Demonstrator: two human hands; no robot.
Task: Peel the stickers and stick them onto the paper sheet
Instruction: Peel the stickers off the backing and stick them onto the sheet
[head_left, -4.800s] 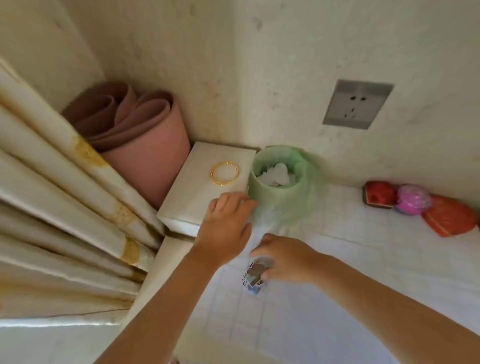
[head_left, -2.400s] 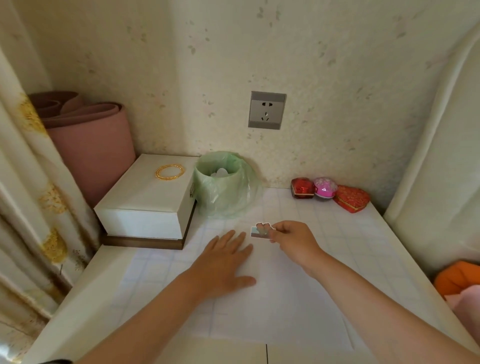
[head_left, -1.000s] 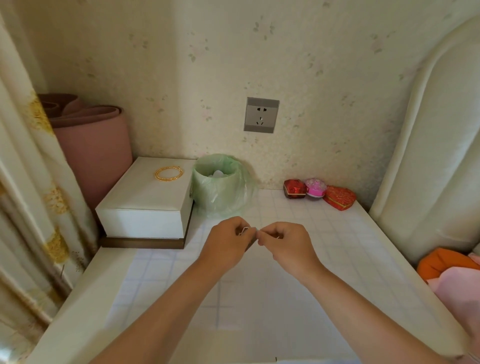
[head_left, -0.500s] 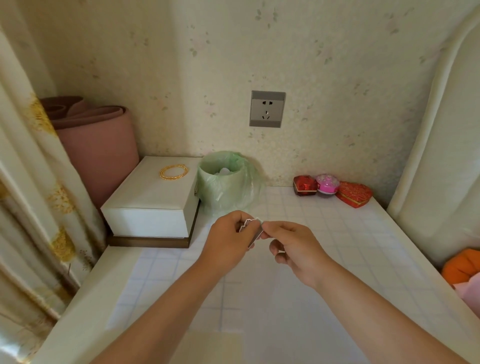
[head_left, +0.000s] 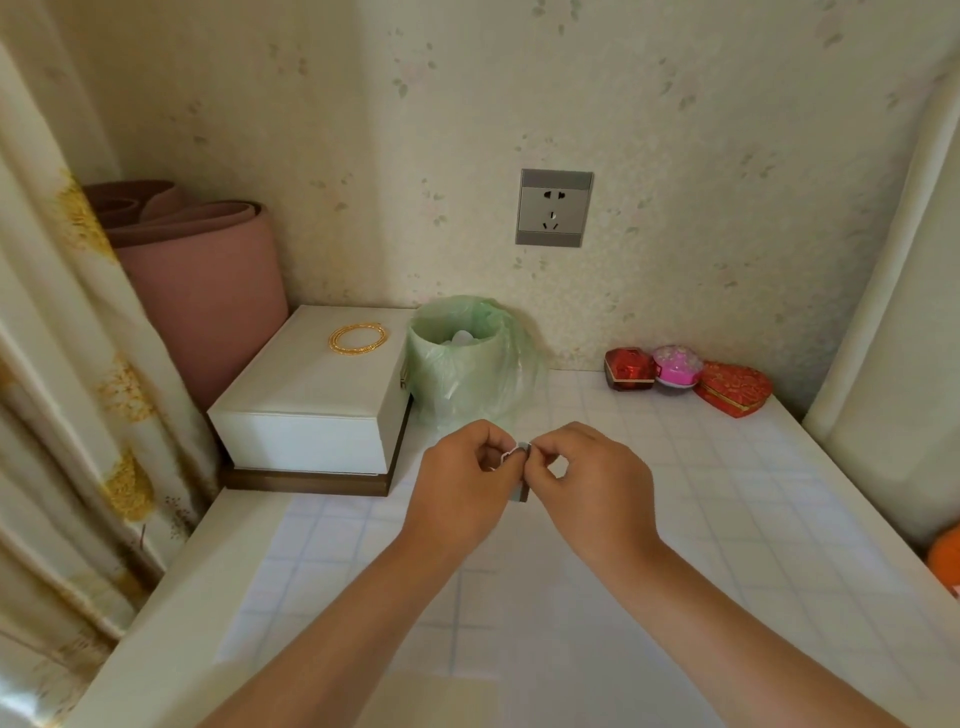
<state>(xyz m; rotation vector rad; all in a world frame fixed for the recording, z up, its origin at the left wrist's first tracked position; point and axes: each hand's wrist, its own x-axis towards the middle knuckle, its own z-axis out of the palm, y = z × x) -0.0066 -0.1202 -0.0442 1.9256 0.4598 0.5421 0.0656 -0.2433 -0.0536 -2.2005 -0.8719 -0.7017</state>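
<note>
A person's two bare hands meet above a table with a white gridded cover (head_left: 727, 493). The left hand (head_left: 462, 488) and the right hand (head_left: 587, 483) each pinch the same small sticker (head_left: 519, 451) between thumb and forefinger, with the other fingers curled in. The sticker is in the air, edge-on to the camera, so its picture cannot be made out. Below the forearms lies the paper sheet (head_left: 571, 613), pale and hard to tell from the table cover.

Just behind the hands stands a small bin (head_left: 457, 374) lined with a green plastic bag, with white scraps (head_left: 462, 339) inside. Beside it on the left is a white box (head_left: 311, 400), lid closed, with a gold bangle (head_left: 357, 339) lying on top. Along the wall to the right, three small closed boxes sit in a row: a red box (head_left: 628, 370), a pink box (head_left: 677, 366) and a red heart-shaped box (head_left: 735, 396).
</note>
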